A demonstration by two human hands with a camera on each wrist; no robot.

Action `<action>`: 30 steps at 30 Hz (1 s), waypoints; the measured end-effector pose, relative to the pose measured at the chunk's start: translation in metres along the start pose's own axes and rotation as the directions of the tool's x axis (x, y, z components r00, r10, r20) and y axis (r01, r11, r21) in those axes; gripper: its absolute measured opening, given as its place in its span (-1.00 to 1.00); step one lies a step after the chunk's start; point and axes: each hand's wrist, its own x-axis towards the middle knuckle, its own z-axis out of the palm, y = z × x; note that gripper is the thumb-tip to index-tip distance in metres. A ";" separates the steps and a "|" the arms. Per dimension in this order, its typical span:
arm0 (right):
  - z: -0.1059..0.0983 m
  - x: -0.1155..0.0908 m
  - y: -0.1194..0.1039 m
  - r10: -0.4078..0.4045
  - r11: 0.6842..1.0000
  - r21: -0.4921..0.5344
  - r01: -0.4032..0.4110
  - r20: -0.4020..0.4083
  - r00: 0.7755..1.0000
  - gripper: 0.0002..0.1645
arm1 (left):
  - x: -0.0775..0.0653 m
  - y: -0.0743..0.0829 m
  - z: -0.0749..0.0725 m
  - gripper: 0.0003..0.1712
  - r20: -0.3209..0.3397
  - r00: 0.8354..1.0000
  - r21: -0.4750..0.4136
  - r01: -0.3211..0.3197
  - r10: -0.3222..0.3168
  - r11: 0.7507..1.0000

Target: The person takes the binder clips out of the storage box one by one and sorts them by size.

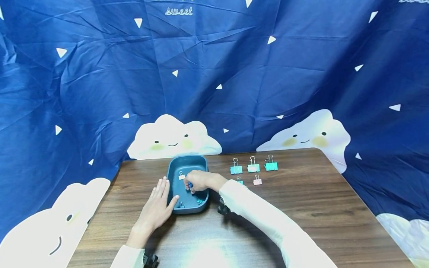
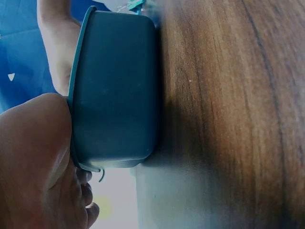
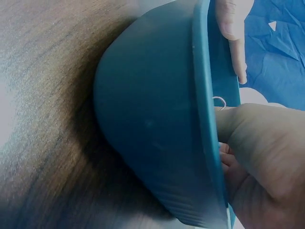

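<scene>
White sleeve [image 1: 268,217] outstretched, my right hand [image 1: 198,181] pinches a blue clip [image 1: 190,184] inside the tray [image 1: 188,211]; my straight-fingered left hand [image 1: 156,207] likely steadies it.

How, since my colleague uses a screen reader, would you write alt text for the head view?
A person's right hand holds a small blue item inside a blue tray, while the left hand touches the tray's left side. Binder clips sit on the wooden table to the right.
</scene>
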 end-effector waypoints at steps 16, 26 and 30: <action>-0.022 -0.014 0.007 -0.029 0.999 0.036 0.032 -0.084 0.996 -0.75 | -0.001 0.000 0.001 -0.06 0.009 1.000 0.002 0.019 -0.019 1.000; -0.038 -0.025 0.019 -0.043 0.994 0.092 0.059 -0.172 0.984 -0.78 | 0.000 0.000 0.001 -0.05 0.007 1.000 -0.010 0.027 -0.027 1.000; -0.044 -0.031 0.025 -0.070 0.992 0.090 0.092 -0.223 0.972 -0.81 | 0.000 -0.001 0.002 -0.04 0.020 0.999 -0.010 0.030 -0.030 1.000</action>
